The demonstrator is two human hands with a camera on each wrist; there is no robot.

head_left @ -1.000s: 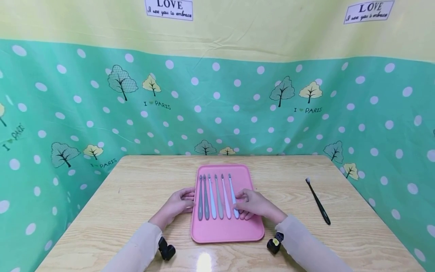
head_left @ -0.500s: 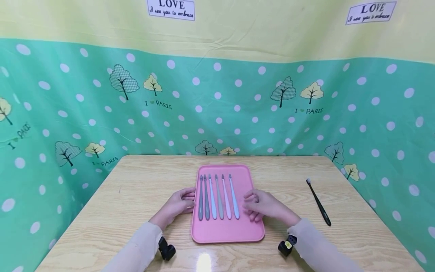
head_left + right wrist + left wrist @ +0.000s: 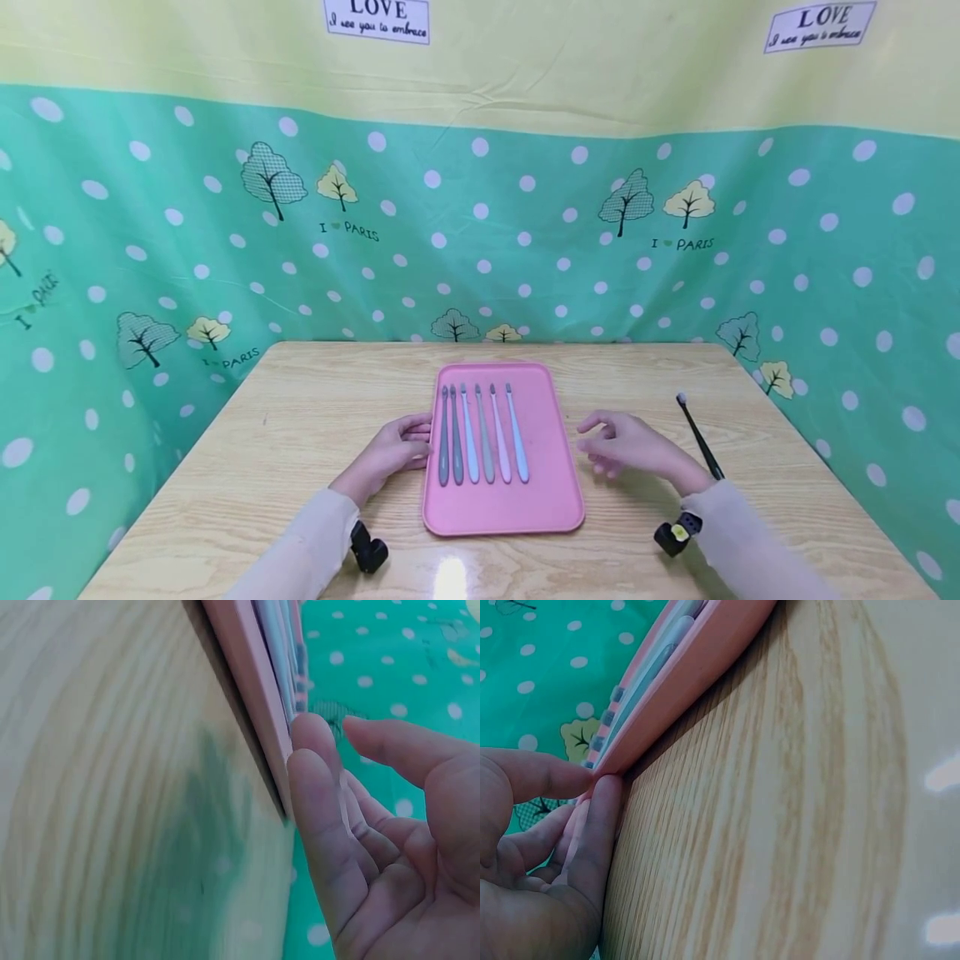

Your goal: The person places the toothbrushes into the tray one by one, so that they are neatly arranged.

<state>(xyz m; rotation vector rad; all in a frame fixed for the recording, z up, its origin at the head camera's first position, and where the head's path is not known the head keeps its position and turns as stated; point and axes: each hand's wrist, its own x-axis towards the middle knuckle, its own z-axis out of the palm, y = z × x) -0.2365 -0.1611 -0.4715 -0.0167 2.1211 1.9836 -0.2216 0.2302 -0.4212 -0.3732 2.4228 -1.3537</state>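
Note:
A pink tray (image 3: 502,512) lies on the table with several toothbrushes side by side in it, heads to the far end. From the left they run two dark grey, a light blue (image 3: 469,437), a grey-green (image 3: 485,437), a pink (image 3: 500,437) and another light blue toothbrush (image 3: 517,437). My left hand (image 3: 392,452) holds the tray's left edge; in the left wrist view thumb and finger meet at its rim. Just right of the tray, my right hand (image 3: 630,442) hovers with relaxed fingers and nothing in them. Farther right lies a black toothbrush (image 3: 697,433), its handle end hidden by the right arm.
The wooden table (image 3: 322,392) extends to both sides of the tray. A green and yellow patterned curtain (image 3: 480,208) hangs behind it. Each wrist wears a small black camera, such as the right wrist camera (image 3: 673,535).
My right hand has left the rightmost light blue toothbrush in the tray and moved right, past the tray's edge. The left hand has stayed at the tray's left edge.

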